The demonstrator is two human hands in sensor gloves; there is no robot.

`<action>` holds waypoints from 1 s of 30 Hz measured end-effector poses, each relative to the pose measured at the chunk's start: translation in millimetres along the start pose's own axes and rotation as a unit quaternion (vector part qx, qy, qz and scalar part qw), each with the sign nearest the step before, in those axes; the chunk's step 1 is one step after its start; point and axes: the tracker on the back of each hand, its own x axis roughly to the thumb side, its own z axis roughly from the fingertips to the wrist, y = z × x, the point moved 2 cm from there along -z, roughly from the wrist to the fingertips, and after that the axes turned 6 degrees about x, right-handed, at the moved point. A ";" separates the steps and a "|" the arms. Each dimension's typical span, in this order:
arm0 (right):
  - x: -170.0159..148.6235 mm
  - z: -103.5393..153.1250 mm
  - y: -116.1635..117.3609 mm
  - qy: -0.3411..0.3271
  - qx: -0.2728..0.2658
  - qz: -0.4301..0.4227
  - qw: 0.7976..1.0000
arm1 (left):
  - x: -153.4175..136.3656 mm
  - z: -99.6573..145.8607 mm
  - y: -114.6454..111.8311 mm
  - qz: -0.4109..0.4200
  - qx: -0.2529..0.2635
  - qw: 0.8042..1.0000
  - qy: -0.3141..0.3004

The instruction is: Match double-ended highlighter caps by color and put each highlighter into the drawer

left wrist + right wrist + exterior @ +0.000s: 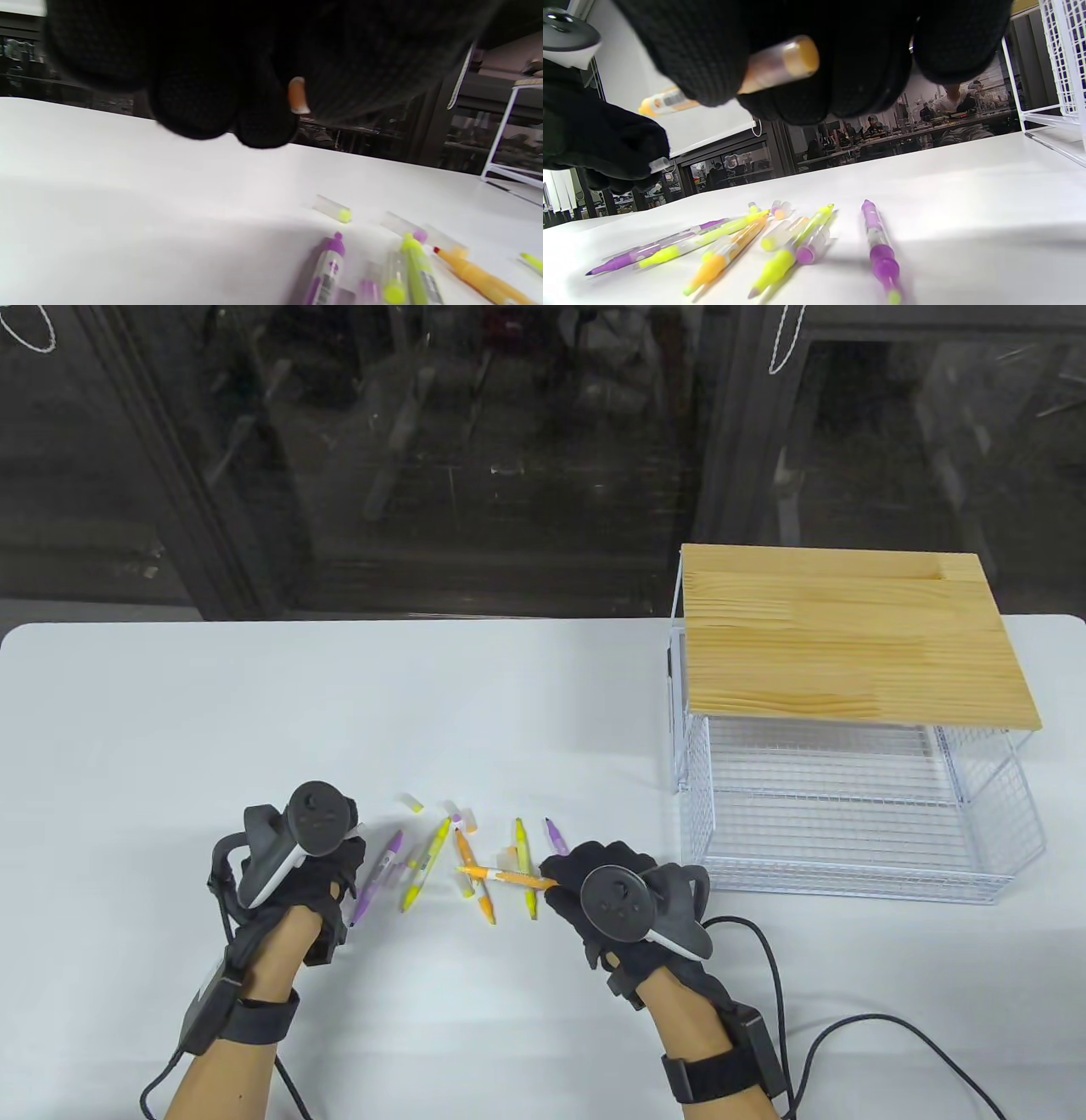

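Right grip: your right hand [594, 891] has its fingers curled round 1 orange highlighter [507, 875], held level above the pile; its capped end pokes out of the fist in the right wrist view.
Left grip: your left hand [297, 869] pinches 1 small clear cap [658, 164] with an orange tip at its fingertips, fingers curled, raised off the counter [254, 712].
Pile: between your hands lie about 5 more highlighters: 2 purple, 2 yellow, 1 orange; the exact count is hard to tell where they overlap.
Loose caps: at least 3 clear caps lie at the pile's far edge, 1 yellow-tipped cap [413, 803] a little apart.
Drawer: 1 white wire drawer [848, 831], pulled open under a wooden top [848, 645], at your right.
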 end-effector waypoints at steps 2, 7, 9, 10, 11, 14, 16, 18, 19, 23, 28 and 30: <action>-1.7 0.1 -0.3 0.003 -0.001 -0.001 1.000 | 0.0 3.2 0.5 0.011 -0.003 1.000 -0.011; -4.5 0.4 -0.9 0.009 -0.005 0.001 1.000 | 4.6 10.0 2.2 0.088 -0.030 0.995 -0.038; -5.1 0.8 -1.6 0.011 -0.006 0.001 1.000 | 7.9 13.7 6.2 0.124 -0.022 0.991 -0.048; -5.4 1.0 -1.9 0.012 -0.007 0.000 1.000 | 9.2 15.0 7.4 0.133 -0.019 0.989 -0.054; -5.9 1.2 -2.8 0.013 -0.010 0.000 1.000 | 11.4 17.1 8.8 0.144 -0.015 0.988 -0.063; -6.8 1.6 -3.5 0.014 -0.014 -0.002 1.000 | 18.8 21.2 9.7 0.166 -0.007 0.982 -0.090; -7.1 1.5 -3.0 0.013 -0.015 -0.003 1.000 | 23.5 22.9 8.2 0.172 -0.008 0.980 -0.102; -7.3 1.3 -2.7 0.013 -0.016 -0.003 1.000 | 27.7 24.3 6.1 0.173 -0.007 0.978 -0.113; -7.2 1.4 -2.9 0.012 -0.017 -0.004 1.000 | 29.8 25.0 4.8 0.172 -0.007 0.978 -0.119; -7.9 1.2 -2.4 0.011 -0.019 -0.007 1.000 | 36.8 27.8 2.9 0.182 -0.002 0.974 -0.137; -7.1 0.9 -1.7 0.008 -0.017 -0.009 1.000 | 46.6 32.6 1.7 0.181 -0.001 0.971 -0.154; -6.5 1.0 -1.2 0.006 -0.016 -0.010 1.000 | 49.9 34.2 0.5 0.178 -0.003 0.971 -0.159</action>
